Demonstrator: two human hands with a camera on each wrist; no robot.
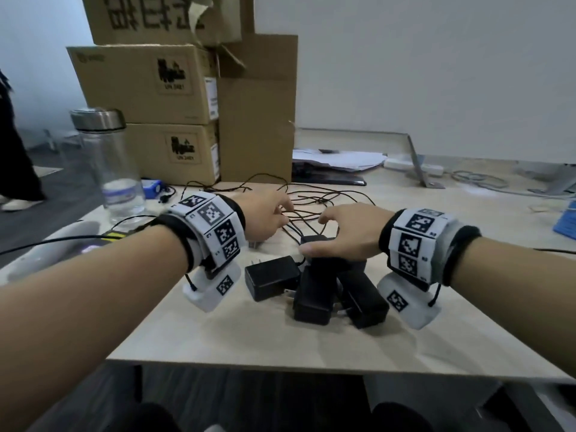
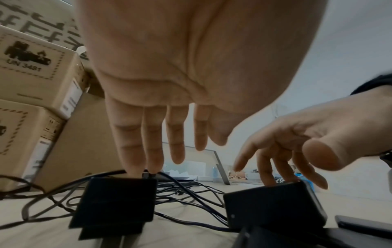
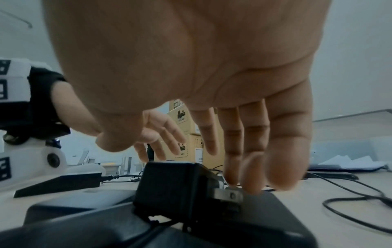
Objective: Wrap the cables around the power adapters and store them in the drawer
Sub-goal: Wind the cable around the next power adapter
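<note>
Several black power adapters (image 1: 314, 285) lie clustered on the near part of the light wooden table (image 1: 249, 338), some overlapping, so their exact number cannot be told. Their thin black cables (image 1: 311, 201) spread in a loose tangle just beyond them, unwrapped.

The right hand (image 1: 349, 232) is palm-down over the cluster, fingers extended and slightly spread; in the right wrist view its fingertips (image 3: 252, 182) touch an adapter beside a metal plug prong (image 3: 228, 194). The left hand (image 1: 265, 216) reaches into the tangle with straight, narrowly spaced fingers; in the left wrist view two fingertips (image 2: 148, 166) touch the far edge of one adapter (image 2: 116, 203) where a cable leaves it. Neither hand grips anything.

No drawer is in view. Behind stand stacked cardboard boxes (image 1: 149, 88) and, at left, a clear water bottle (image 1: 106, 163); papers (image 1: 336, 160) lie farther back.
</note>
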